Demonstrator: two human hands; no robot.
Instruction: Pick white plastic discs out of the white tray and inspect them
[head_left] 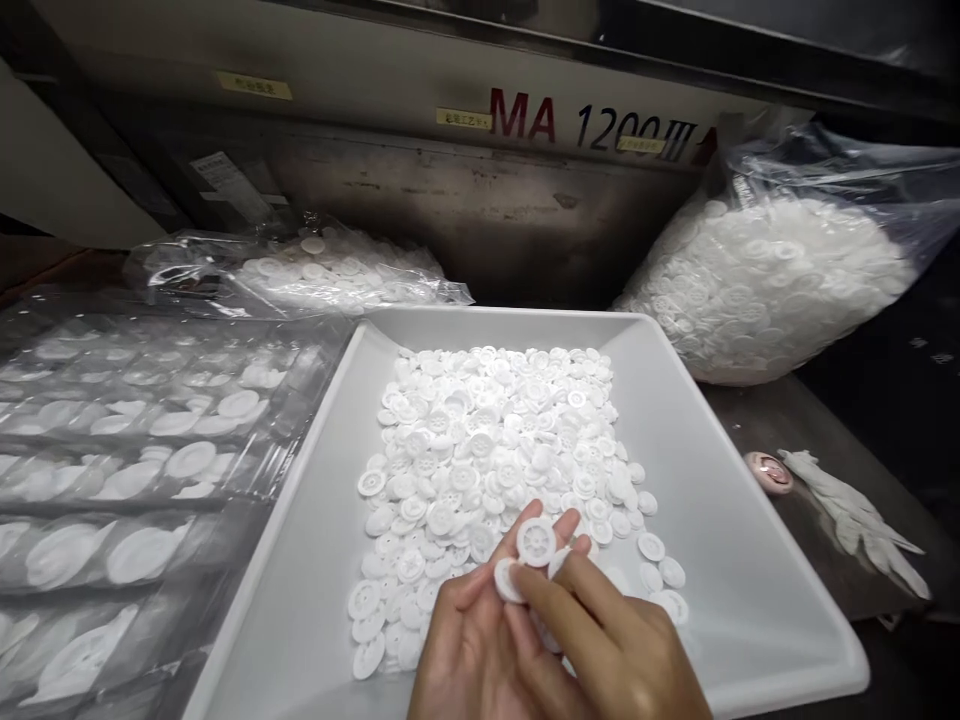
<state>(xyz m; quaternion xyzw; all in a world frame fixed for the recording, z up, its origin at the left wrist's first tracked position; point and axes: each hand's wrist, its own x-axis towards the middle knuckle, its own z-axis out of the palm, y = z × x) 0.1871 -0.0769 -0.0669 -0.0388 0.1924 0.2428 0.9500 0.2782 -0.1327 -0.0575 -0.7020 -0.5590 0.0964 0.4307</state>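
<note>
Low over a wide grey-white tray, both hands are close together. My left hand is cupped palm up, fingers curled around small round white plastic discs. One spoked disc faces me near its fingertips. My right hand reaches across it and pinches another white disc between thumb and fingers. More discs are partly hidden behind the right hand's fingers. Beneath and beyond the hands, a loose heap of the same white discs covers the tray's middle.
Clear plastic blister trays with white discs lie on the left. Behind the tray rests a bag of discs; a fuller clear bag stands at back right. A white glove and small pink round object lie right.
</note>
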